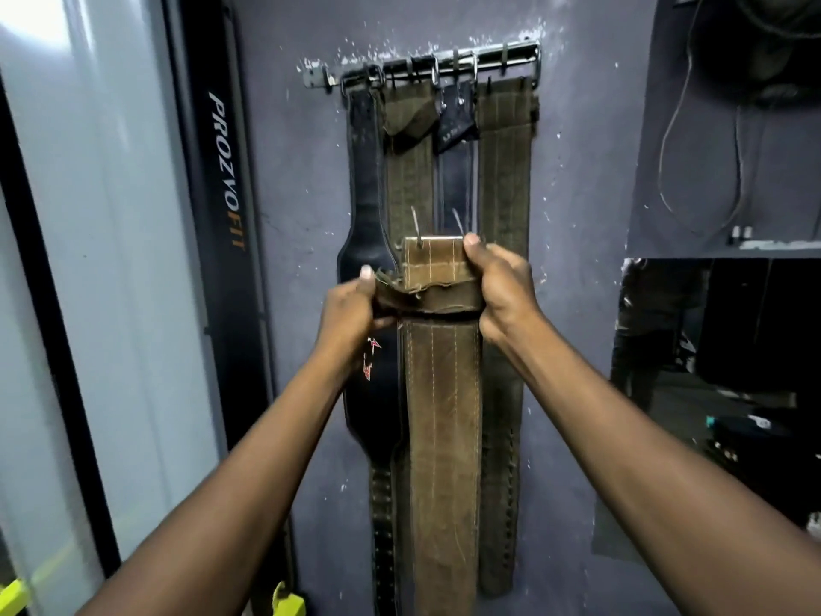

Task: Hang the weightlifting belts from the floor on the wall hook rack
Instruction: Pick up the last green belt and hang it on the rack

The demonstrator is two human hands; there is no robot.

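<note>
I hold a brown leather weightlifting belt (442, 437) upright in front of the wall, its buckle end with two metal prongs on top. My left hand (351, 311) grips the belt's folded loop on the left side. My right hand (502, 291) grips the right side by the buckle. Above, the metal wall hook rack (511, 60) carries several hung belts: a black padded belt (366, 242), an olive belt (408, 180), a dark belt (455, 171) and another olive belt (506, 171). The held belt sits well below the hooks.
A black gym machine column (222, 171) lettered PROZOFIT stands left of the belts, beside a pale panel (111, 215). To the right a mirror (719, 371) sits under a grey wall section with hanging cables (679, 126). Yellow-green parts (288, 600) lie low left.
</note>
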